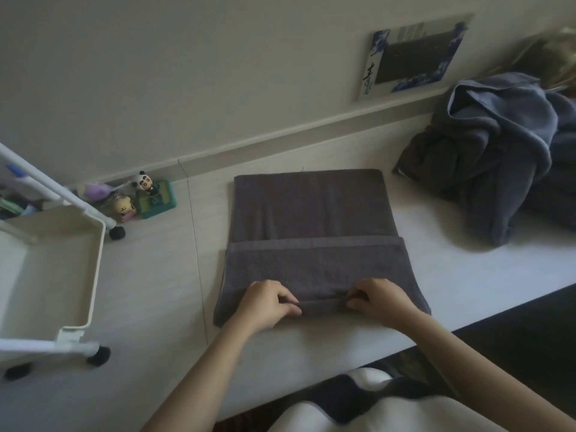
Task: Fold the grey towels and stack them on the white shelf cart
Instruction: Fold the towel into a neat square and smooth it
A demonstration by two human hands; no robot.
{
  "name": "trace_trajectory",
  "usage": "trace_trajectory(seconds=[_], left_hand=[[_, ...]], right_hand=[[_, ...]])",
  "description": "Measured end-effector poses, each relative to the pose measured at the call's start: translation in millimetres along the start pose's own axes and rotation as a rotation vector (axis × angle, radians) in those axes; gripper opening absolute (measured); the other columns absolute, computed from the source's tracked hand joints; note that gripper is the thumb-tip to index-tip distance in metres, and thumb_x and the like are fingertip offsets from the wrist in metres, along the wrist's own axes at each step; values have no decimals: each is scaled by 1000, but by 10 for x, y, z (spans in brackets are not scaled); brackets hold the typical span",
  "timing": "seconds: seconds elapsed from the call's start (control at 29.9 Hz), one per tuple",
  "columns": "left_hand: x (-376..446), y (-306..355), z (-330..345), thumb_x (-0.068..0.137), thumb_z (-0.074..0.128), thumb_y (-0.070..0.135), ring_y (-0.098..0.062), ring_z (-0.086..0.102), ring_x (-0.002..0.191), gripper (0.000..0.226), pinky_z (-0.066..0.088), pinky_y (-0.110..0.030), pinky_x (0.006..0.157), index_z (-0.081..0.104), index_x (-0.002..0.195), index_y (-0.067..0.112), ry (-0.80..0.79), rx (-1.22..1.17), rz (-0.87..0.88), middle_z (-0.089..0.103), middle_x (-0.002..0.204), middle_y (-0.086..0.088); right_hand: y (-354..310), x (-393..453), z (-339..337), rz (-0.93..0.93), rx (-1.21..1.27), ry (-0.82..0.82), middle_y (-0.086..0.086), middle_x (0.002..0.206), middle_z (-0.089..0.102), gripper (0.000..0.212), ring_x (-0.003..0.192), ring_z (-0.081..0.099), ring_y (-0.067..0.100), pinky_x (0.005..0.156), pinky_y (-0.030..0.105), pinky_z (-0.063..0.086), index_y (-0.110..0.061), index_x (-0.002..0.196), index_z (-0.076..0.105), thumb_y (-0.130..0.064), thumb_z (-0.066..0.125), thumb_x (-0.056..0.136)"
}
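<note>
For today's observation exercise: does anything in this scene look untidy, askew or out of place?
Yes. A heap of grey towels lies crumpled at the right, unfolded, beside the neatly spread towel that both hands pinch at its near edge. Small toy figures sit on the floor by the wall.

Person seen from above: left hand (268, 302) and right hand (378, 299) bare, both forearms unsleeved to the frame edge; no rings, watch or bracelets visible on either wrist.
</note>
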State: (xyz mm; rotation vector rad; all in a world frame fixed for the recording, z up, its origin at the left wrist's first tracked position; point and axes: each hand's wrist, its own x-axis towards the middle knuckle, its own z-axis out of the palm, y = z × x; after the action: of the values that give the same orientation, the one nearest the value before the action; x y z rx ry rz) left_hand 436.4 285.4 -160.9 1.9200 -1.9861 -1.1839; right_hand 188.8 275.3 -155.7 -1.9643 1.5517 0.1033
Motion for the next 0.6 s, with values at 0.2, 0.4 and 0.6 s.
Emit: trace_trajectory(seconds=[0.2, 0.4, 0.6], left_hand=[[-183, 330, -453, 70, 82, 25, 7, 63, 70, 9, 46, -10, 71, 75, 69, 29, -305, -275, -76, 72, 72, 12], [190, 530, -932, 70, 80, 26, -10, 66, 79, 6, 51, -20, 78, 77, 74, 23, -342, -337, -117, 74, 86, -6], [908, 581, -1246, 79, 73, 15, -9, 65, 59, 6, 54, -20, 64, 74, 74, 16, -364, -386, -196, 71, 67, 0]], right_hand=[[-196, -200, -740, -125, -50, -371, -13, 91, 57, 20, 83, 54, 5, 76, 15, 41, -20, 102, 64, -33, 53, 93], [-247, 244, -1287, -192, -113, -450, -16, 84, 56, 14, 77, 53, 3, 80, 24, 44, -31, 83, 58, -36, 51, 94], [-107, 1131, -1454, -214, -149, -363, -6, 87, 60, 13, 85, 57, 16, 87, 35, 44, -26, 88, 62, -35, 54, 92]])
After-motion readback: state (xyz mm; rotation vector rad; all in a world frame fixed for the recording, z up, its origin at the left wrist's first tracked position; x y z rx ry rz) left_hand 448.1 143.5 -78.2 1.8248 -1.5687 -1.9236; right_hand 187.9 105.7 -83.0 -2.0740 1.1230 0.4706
